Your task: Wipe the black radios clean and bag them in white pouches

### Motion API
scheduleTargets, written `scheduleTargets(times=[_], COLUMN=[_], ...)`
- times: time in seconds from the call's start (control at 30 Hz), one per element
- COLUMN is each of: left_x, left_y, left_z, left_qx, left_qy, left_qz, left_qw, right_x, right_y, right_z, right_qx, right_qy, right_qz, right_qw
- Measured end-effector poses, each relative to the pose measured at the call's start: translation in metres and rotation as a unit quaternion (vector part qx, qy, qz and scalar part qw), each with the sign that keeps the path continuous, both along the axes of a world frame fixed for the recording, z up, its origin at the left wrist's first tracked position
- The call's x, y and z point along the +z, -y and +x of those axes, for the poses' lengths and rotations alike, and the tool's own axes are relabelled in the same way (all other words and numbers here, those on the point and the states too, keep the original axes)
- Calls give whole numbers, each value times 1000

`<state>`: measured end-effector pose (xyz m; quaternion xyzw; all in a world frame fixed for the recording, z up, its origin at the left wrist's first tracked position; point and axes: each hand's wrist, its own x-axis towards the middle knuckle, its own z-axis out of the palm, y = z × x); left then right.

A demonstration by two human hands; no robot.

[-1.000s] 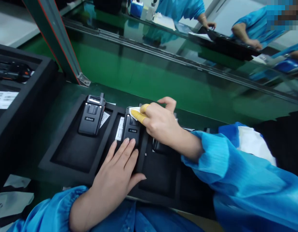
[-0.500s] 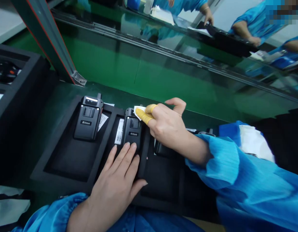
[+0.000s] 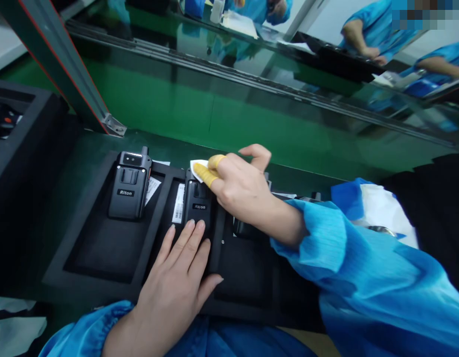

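A black two-way radio [image 3: 198,202] marked "Riton" lies in a middle slot of the black foam tray [image 3: 53,270]. Flat on its lower end rest the stretched fingers of my left hand [image 3: 173,282]. My right hand [image 3: 240,186], with yellow finger cots on two fingers, presses a small white wipe [image 3: 198,169] to the radio's top, which it hides. To the left, another radio [image 3: 127,191] leans on the tray with a white label [image 3: 152,190] beside it. A barcode label [image 3: 178,204] stands by the middle radio. Partly under my right wrist is a third radio [image 3: 244,228].
At far left stands another foam tray [image 3: 32,144] with a device in it. A blue and white packet [image 3: 385,208] sits to the right. A metal post [image 3: 66,69] and green panel [image 3: 170,109] border the back. Co-workers in blue sleeves [image 3: 374,25] work beyond the glass.
My right hand has shifted the wipe left across the top of the middle radio. My left hand stays on its lower end. The whole view has moved slightly.
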<state>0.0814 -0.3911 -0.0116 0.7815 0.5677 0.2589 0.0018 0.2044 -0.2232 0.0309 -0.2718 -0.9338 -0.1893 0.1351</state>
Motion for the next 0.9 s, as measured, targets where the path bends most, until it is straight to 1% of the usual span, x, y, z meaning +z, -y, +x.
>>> scheduleTargets(times=[0.07, 0.13, 0.27, 0.33, 0.43, 0.5, 0.57, 0.67, 0.77, 0.83, 0.9], left_x=[0, 1, 3, 4, 6, 8, 9, 8, 7, 6, 5], left_y=[0, 0, -1, -1, 1, 3, 5, 5, 5, 4, 4], left_z=[0, 1, 0, -1, -4, -5, -6, -7, -7, -7, -6], left_qx=[4, 3, -8, -13, -9, -2, 1, 2, 4, 4, 3], left_qy=[-3, -8, -8, 5, 28, 32, 26, 11, 3, 5, 12], left_qz=[0, 0, -1, 0, 4, 1, -4, -4, 2, 0, -3], left_qw=[1000, 1000, 1000, 1000, 1000, 999, 1000, 1000, 1000, 1000, 1000], right_x=[-3, -5, -5, -2, 1, -1, -5, -12, -14, -13, -11], right_y=[0, -1, 1, 8, 24, 35, 42, 45, 44, 44, 43], right_z=[-3, 4, 33, 44, 49, 44, 35, 19, 9, 12, 22], right_qx=[17, 13, -50, -57, -22, 3, 27, 76, 117, 125, 115], right_qy=[0, 0, 3, -21, -49, -42, -23, -13, -25, -13, 10], right_qz=[2, 23, 26, 27, 16, 5, 10, 31, 36, 27, 18], right_qw=[1000, 1000, 998, 998, 998, 999, 999, 997, 992, 992, 993])
